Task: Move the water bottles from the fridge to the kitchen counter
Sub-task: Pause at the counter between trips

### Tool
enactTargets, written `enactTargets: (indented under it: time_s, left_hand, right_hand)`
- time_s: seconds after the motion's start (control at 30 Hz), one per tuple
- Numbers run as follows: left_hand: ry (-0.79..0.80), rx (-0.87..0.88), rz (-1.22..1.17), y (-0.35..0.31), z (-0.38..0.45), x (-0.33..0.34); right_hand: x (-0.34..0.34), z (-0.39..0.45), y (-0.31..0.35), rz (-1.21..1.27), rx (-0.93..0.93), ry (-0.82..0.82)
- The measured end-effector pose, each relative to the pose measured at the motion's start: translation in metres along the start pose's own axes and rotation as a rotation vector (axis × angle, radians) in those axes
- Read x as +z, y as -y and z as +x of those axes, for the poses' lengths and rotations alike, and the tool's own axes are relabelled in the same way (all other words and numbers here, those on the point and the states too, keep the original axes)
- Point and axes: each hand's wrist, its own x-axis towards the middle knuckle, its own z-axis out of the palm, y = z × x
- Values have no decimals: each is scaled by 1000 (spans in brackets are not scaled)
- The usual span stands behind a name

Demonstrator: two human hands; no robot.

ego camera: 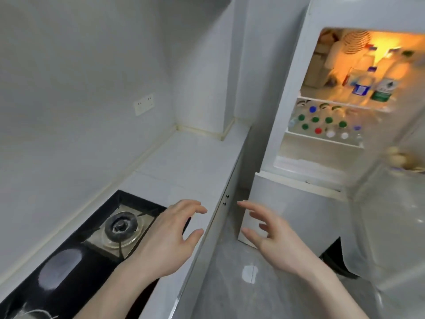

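Note:
The fridge stands open at the upper right, lit orange inside. On its upper shelf stand a blue-labelled water bottle and a green-labelled water bottle, with more bottles behind. Below, several bottles with green, blue, red and white caps fill the lower shelf. The white kitchen counter runs along the left. My left hand hovers open over the counter's front edge beside the stove. My right hand is open above the floor, empty, far below the fridge shelves.
A black gas hob with one burner is set into the counter at the lower left. A wall socket sits above the counter. The open fridge door hangs at the right. Grey glossy floor lies between counter and fridge.

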Motion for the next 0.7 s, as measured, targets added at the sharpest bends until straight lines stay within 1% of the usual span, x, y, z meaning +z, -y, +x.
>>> enactTargets:
  time_s: [0.07,0.13,0.3,0.53,0.7]
  left_hand:
    - [13,36,-3,2,25,-6]
    - [44,100,1,5,60,-10]
    - [95,239,-11,-3,120,-8]
    - [160,417,-39,-46,198,16]
    - [175,502,-37,-76,243,39]
  right_hand:
    - [-7,14,0,-10,7,-28]
    - [-16,31,-3,0,37,-101]
    - [-43,42,-5,-34,94,-183]
    - [-94,41,-29,-69,174,-351]
    - [-129,50,-49,-93,182,-410]
